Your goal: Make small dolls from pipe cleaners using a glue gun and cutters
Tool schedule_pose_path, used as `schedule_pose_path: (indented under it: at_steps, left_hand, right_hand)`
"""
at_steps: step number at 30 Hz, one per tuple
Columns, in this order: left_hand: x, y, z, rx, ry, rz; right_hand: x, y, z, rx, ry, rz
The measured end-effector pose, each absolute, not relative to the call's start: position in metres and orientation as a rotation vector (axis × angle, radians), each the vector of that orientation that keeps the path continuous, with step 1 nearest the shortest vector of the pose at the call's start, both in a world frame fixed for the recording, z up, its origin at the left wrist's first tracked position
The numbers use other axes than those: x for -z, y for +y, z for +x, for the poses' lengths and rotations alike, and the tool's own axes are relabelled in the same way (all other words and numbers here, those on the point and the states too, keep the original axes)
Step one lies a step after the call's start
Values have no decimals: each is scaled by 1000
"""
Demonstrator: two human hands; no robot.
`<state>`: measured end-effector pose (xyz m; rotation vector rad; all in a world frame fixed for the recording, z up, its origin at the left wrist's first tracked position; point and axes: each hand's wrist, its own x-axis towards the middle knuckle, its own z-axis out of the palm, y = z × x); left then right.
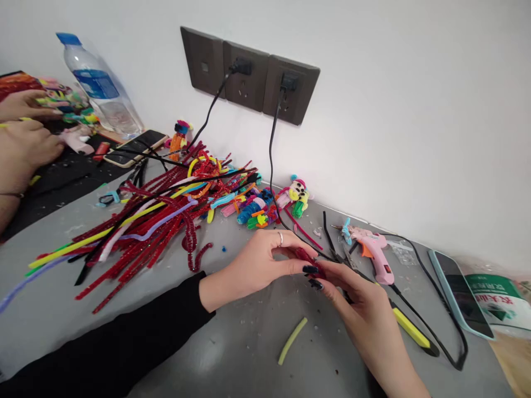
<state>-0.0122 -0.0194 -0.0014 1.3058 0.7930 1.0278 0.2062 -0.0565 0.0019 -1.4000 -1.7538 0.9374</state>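
Note:
Over the grey table, my left hand point(265, 257) and my right hand point(352, 293) meet at their fingertips. Between them they pinch a small dark-red pipe cleaner piece point(306, 255), mostly covered by the fingers. A short pale-yellow pipe cleaner point(292, 341) lies on the table below the hands. Left of my left wrist spreads a heap of long pipe cleaners point(153, 226), mostly red, with yellow, purple, white and black ones. Small pipe cleaner figures point(255, 210) lie beyond my left hand. A pink glue gun point(373, 249) rests past my right hand.
A yellow utility knife point(412, 329) and a phone point(460, 293) lie at right, with a black cord looping between. Plugs in the wall socket point(249, 74) trail cords across the table. At left stand a water bottle point(99, 83), another phone point(136, 148) and another person's hands point(29, 138).

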Motion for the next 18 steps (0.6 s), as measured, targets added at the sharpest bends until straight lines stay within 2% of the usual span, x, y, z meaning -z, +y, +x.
schedule_pose_path:
  at_steps: [18]
  left_hand:
    - [0, -21, -13, -1035, 814, 1369]
  right_hand:
    - [7, -58, 206, -795, -1854, -1341]
